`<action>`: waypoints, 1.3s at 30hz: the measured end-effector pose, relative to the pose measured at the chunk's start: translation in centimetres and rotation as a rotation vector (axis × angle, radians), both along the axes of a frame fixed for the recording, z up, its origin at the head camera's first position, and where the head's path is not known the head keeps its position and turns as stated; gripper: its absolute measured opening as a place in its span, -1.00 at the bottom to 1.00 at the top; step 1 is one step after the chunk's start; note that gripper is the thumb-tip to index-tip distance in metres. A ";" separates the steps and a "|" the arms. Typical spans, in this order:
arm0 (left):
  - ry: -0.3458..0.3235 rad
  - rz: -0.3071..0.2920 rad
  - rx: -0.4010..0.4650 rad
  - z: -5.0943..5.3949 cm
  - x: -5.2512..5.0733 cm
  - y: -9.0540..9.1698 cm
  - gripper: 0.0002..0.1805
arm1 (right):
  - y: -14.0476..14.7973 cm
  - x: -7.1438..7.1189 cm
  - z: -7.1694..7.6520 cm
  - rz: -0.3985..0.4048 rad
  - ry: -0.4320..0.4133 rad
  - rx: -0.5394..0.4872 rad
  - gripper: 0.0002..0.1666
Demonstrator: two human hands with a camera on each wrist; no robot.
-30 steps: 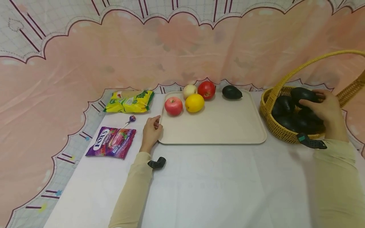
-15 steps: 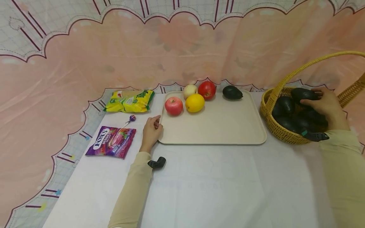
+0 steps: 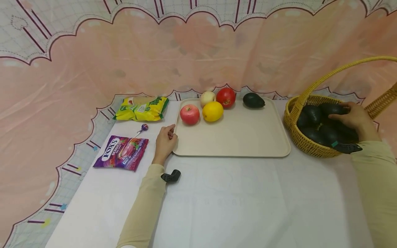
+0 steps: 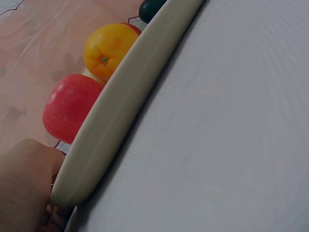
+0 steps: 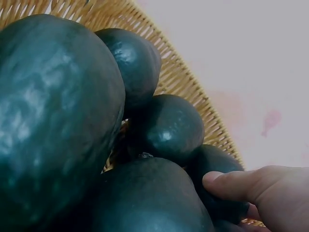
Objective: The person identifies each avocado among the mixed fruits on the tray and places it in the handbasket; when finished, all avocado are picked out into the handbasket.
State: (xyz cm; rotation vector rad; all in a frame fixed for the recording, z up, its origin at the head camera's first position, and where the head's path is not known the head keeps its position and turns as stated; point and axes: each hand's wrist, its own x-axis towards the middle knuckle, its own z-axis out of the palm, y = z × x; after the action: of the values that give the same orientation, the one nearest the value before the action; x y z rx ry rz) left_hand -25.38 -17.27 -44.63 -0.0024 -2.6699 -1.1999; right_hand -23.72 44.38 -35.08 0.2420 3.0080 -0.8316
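My left hand (image 3: 165,142) holds the left edge of a beige tray (image 3: 242,137), its fingers curled at the rim. In the left wrist view the fingertips are partly hidden behind the tray. My right hand (image 3: 356,117) is inside a wicker basket (image 3: 297,136) at the right and grips a dark green avocado (image 3: 333,109). In the right wrist view the thumb (image 5: 227,181) presses on that avocado (image 5: 217,162), while the other fingers are mostly hidden. Several more dark avocados (image 5: 166,128) lie around it in the basket.
The tray carries a red apple (image 3: 190,114), a yellow-orange fruit (image 3: 212,111), a pale round fruit (image 3: 207,99), a pomegranate (image 3: 226,97) and one avocado (image 3: 253,100). Left of it lie a yellow packet (image 3: 142,109), a lollipop (image 3: 144,127) and a purple candy bag (image 3: 121,153). The basket handle (image 3: 335,75) arches high.
My right hand has lowered the avocado slightly, down among the others in the basket, and its forearm has shifted a little to the right. The left hand stays at the tray edge.
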 end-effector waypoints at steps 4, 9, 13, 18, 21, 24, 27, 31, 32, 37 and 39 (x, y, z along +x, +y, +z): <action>0.014 0.001 0.000 0.0 -0.1 -0.1 -0.53 | 0.1 0.0 -0.1 0.001 -0.021 -0.008 -0.05; -0.008 -0.001 0.002 0.0 0.0 0.0 -0.53 | 0.1 0.2 -0.1 0.012 -0.025 0.010 -0.06; -0.011 -0.009 0.006 -0.1 0.0 0.0 -0.53 | 0.2 0.4 -0.2 0.029 -0.020 0.039 -0.14; 0.001 -0.009 0.001 -0.1 0.0 -0.1 -0.53 | 0.1 0.6 0.0 0.026 -0.040 -0.008 -0.13; 0.001 -0.006 -0.001 0.0 0.0 0.0 -0.53 | -0.1 0.8 0.2 0.015 -0.020 -0.049 -0.14; -0.003 -0.004 0.002 0.0 0.0 0.0 -0.53 | -0.4 1.0 0.3 0.003 0.022 -0.076 -0.16; -0.007 -0.003 0.006 0.1 0.1 0.0 -0.53 | -0.8 1.3 0.2 -0.009 0.063 -0.091 -0.16; -0.007 -0.005 0.010 0.0 0.1 0.0 -0.53 | -1.1 1.9 -0.3 -0.013 0.119 -0.112 -0.18; -0.008 -0.006 0.011 0.0 0.1 0.0 -0.53 | -1.2 2.1 -0.4 -0.021 0.137 -0.110 -0.20; -0.006 -0.010 0.010 0.0 0.1 0.0 -0.52 | -2.0 3.0 -0.7 -0.062 0.214 -0.139 -0.28; -0.005 -0.008 0.008 0.1 0.1 0.0 -0.52 | -2.5 3.3 -0.6 -0.079 0.236 -0.165 -0.31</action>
State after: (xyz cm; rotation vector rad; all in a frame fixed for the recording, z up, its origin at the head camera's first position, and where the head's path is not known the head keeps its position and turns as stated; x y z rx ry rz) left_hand -25.23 -17.27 -44.54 -0.0096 -2.6717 -1.2143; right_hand -20.46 41.92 -35.73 0.2792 3.1356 -1.1893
